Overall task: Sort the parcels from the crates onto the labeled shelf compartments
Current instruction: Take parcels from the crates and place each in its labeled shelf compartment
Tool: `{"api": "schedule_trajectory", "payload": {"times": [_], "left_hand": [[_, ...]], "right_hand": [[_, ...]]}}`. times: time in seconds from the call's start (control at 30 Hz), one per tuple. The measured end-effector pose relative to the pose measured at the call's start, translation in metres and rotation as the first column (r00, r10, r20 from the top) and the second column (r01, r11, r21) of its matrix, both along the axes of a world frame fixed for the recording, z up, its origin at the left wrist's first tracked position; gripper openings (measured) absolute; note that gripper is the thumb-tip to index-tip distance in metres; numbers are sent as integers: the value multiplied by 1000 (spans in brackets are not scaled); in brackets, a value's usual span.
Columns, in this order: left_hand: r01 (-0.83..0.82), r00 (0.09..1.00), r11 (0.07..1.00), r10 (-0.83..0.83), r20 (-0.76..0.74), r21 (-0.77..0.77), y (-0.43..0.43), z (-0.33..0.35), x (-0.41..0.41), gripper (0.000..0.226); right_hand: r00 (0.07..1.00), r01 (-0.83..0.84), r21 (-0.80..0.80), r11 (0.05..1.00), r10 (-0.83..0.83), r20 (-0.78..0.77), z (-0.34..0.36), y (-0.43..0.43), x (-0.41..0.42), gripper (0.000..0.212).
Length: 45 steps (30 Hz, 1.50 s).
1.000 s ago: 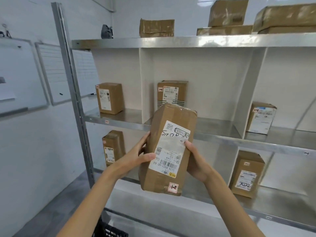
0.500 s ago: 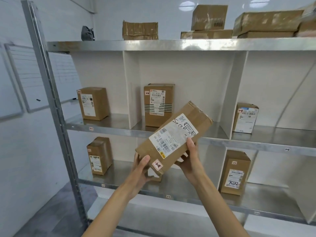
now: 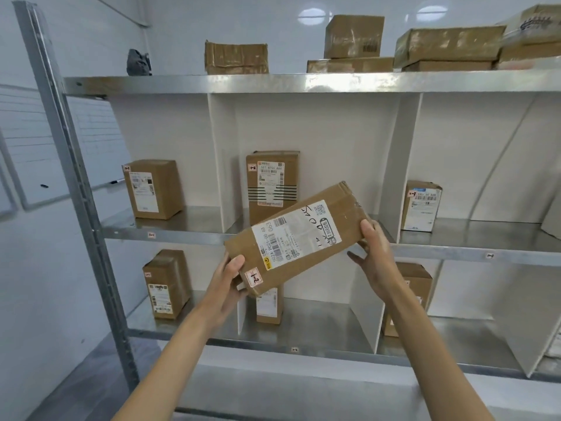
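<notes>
The left hand (image 3: 226, 284) grips the lower end of the tilted parcel (image 3: 296, 238), fingers curled round it; the right hand (image 3: 376, 259) clasps the upper end. Behind it, on the shelf (image 3: 182, 233), the middle compartment holds an upright box (image 3: 271, 180).

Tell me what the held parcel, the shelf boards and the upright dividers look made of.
Held parcel: brown cardboard by the look, matte, creased at its corners, sealed with glossy clear tape, white paper label. Shelf boards: sheet metal, probably galvanised steel, dull silver with soft reflections. Dividers: smooth white panels, plastic or painted board; cannot tell which.
</notes>
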<state>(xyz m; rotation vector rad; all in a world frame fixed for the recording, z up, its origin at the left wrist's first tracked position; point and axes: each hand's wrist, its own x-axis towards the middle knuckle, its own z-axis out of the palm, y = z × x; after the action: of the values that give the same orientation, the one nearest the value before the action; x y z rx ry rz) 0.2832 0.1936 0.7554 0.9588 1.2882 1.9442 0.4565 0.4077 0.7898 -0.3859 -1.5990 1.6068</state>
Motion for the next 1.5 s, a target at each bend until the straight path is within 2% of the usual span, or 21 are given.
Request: {"api": "schedule_trajectory", "payload": {"times": [0.07,0.1,0.2,0.3,0.4,0.57,0.7,0.8,0.9,0.97,1.03,1.1,1.23,1.4,1.5], "left_hand": [[-29,999,999,29,20,24,5,8,1,62],[-51,999,998,50,21,25,8,12,1,60],[-48,999,998,49,11,-36,20,20,-1,72],[43,999,994,-43,1,-102,24,29,-3,76],[144,986,982,-152,-61,-120,24,36,-7,102],[152,981,983,-163,-108,-102,21,47,-14,111],[156,975,979,-175,-139,-131,25,49,-8,116],[193,976,979,-198,-88,-59,28,47,0,122],[105,993,981,-111,29,165,33,41,15,132],[22,1000,975,-24,4,221,43,32,37,125],[16,1000,975,-16,-3,222,55,24,59,93],[-4,998,978,-10,65,210,59,22,69,66],[-104,990,978,84,112,182,59,21,65,69],[-134,991,983,136,-8,128,58,21,66,74],[-130,984,982,145,-108,137,58,22,65,82]], "right_hand": [[1000,17,-5,1000,-17,-2,-4,-4,5,43],[1000,20,-13,1000,-20,-5,-6,-5,8,44],[1000,7,-35,999,-6,10,-15,-9,18,54],[998,-31,-1,1000,31,45,-27,-12,31,67],[996,-53,13,999,52,68,-31,-13,45,64],[967,-200,30,979,192,170,-33,-12,65,73],[979,-163,14,987,160,123,-36,-13,72,67],[993,-108,-9,994,109,45,-38,-15,72,71],[996,-84,-69,994,80,-50,-40,-27,65,70],[996,-62,-75,995,57,-68,-43,-38,56,64],[998,-22,-34,999,20,-55,-49,-47,48,71],[1000,0,-10,1000,0,-25,-55,-50,47,87],[986,14,189,982,-45,159,-61,-46,57,93],[957,-4,315,949,-88,277,-54,-40,61,85],[948,-51,319,946,-55,315,-54,-46,57,83]]}}
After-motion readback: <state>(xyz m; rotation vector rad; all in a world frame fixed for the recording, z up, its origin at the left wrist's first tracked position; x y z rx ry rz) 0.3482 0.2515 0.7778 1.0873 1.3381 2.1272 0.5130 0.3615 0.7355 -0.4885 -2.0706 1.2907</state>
